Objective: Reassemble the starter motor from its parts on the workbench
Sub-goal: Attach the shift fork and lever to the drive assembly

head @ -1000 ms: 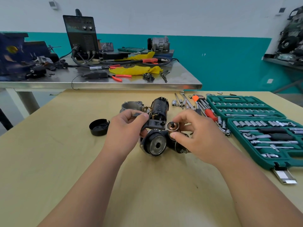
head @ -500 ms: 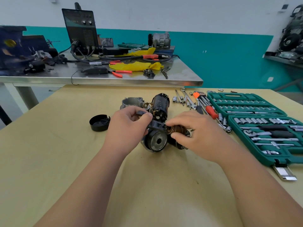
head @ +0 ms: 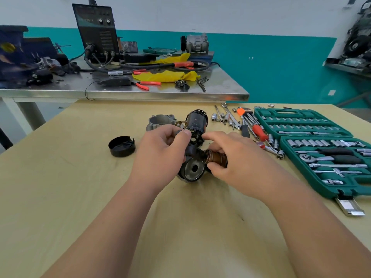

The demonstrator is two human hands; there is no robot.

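**Item:** starter motor (head: 192, 168), part-assembled

**Location:** middle of the pale wooden workbench (head: 80, 197), between the two hands

**Orientation:** the black cylindrical body lies on its side. Its round end face is turned toward the camera, and its long axis runs away from the viewer

**Appearance:** black casing; worn, dull grey end face with a hole at its centre; a dark bracket-like piece on top

**Component:** copper-wound part (head: 217, 157), with brown-orange windings. Its long axis lies roughly left to right, and its left end is against the motor's right side

**Left hand** (head: 160, 151): fingers curled, with thumb and forefinger pinching the dark piece on top of the starter motor

**Right hand** (head: 234, 155): fingers wrapped over the copper-wound part, thumb beneath it, forefinger reaching left above it

**Other parts:**
- black wound cylinder (head: 196, 121), tilted, just behind the hands
- grey cast housing (head: 160, 120), to the left of that cylinder
- black cap (head: 121, 146), open side up, left of the left hand and apart from it

**Tools:**
- green socket set case (head: 313, 125), open at the right, with sockets and a ratchet in their slots
- loose sockets, a red-handled screwdriver (head: 260, 132) and hex keys (head: 250, 118) with an orange tag, between the case and the motor

**Markings:** the dark welder unit (head: 96, 31) on the steel table (head: 140, 94) behind has panel lettering too small to read; the print on the orange tag is likewise unreadable
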